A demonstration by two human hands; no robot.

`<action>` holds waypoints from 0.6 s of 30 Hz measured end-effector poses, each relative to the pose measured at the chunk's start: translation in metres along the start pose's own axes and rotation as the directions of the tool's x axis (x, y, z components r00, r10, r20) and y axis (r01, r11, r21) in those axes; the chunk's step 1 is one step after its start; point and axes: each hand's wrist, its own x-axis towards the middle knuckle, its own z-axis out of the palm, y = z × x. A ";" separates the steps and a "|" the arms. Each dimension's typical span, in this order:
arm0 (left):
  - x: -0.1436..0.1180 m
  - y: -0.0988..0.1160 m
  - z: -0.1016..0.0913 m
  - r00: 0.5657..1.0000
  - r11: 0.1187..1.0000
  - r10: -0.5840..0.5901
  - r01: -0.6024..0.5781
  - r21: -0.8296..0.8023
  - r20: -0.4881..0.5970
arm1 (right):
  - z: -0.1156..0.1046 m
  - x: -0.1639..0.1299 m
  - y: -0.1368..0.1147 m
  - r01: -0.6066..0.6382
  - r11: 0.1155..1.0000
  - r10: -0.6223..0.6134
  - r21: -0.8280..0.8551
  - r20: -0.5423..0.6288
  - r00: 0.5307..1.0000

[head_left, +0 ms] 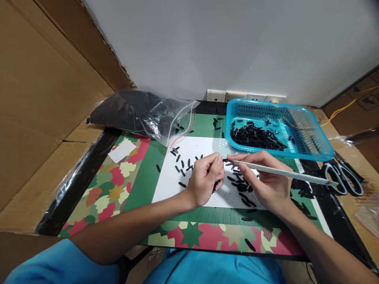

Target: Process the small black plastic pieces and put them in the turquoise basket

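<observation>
My left hand (204, 179) is closed, its thumb and forefinger pinching a small black elongated piece (225, 160) that sticks out toward the right. More black pieces show under its curled fingers. Between the thumb and fingers of my right hand (271, 187) is a long, flat, pale strip (299, 174) that looks like a nail file. Its left tip is close to the pinched piece; whether they touch I cannot tell. Below both hands, loose black pieces (241, 184) of the same kind lie scattered over a white sheet (166, 189).
A blue plastic basket (321, 136) with a heap of black pieces stands at the back right. Scissors (340, 179) lie beside it. At the back left rests a clear zip bag (130, 112) full of black material. Cardboard (50, 98) walls the left side; a patterned mat (109, 197) covers the table.
</observation>
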 end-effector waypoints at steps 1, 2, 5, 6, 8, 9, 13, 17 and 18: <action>0.000 0.000 0.000 1.000 1.000 0.003 -0.003 0.002 0.001 | 0.000 0.000 0.000 -0.001 1.000 0.001 0.000 0.001 1.000; -0.001 0.000 0.000 1.000 1.000 0.006 -0.006 0.005 0.002 | 0.000 0.000 -0.001 -0.003 1.000 0.003 0.000 0.002 1.000; -0.002 -0.001 -0.001 1.000 1.000 0.011 -0.011 0.015 0.003 | -0.001 0.001 -0.002 -0.012 1.000 0.012 0.002 0.013 1.000; -0.002 -0.002 -0.001 1.000 1.000 0.011 -0.011 0.019 0.003 | -0.001 0.001 -0.002 -0.018 1.000 0.018 0.004 0.018 1.000; -0.003 -0.003 -0.002 1.000 1.000 0.009 -0.009 0.028 0.003 | -0.001 0.001 -0.003 -0.023 1.000 0.023 0.005 0.019 1.000; -0.003 -0.003 -0.002 1.000 0.999 0.006 -0.006 0.031 0.003 | -0.001 0.002 -0.003 -0.017 1.000 0.017 0.000 0.010 1.000; -0.001 -0.003 -0.001 1.000 1.000 -0.007 0.008 0.027 -0.014 | 0.001 0.001 -0.003 0.031 0.999 -0.034 -0.041 -0.060 0.998; -0.001 -0.001 -0.001 0.999 0.999 -0.023 0.024 0.025 -0.030 | 0.003 -0.001 -0.002 -0.017 0.999 0.013 -0.037 -0.100 0.995; -0.001 0.000 -0.001 0.999 0.999 -0.028 0.028 0.028 -0.029 | 0.004 -0.002 -0.002 -0.038 0.999 0.035 -0.027 -0.111 0.993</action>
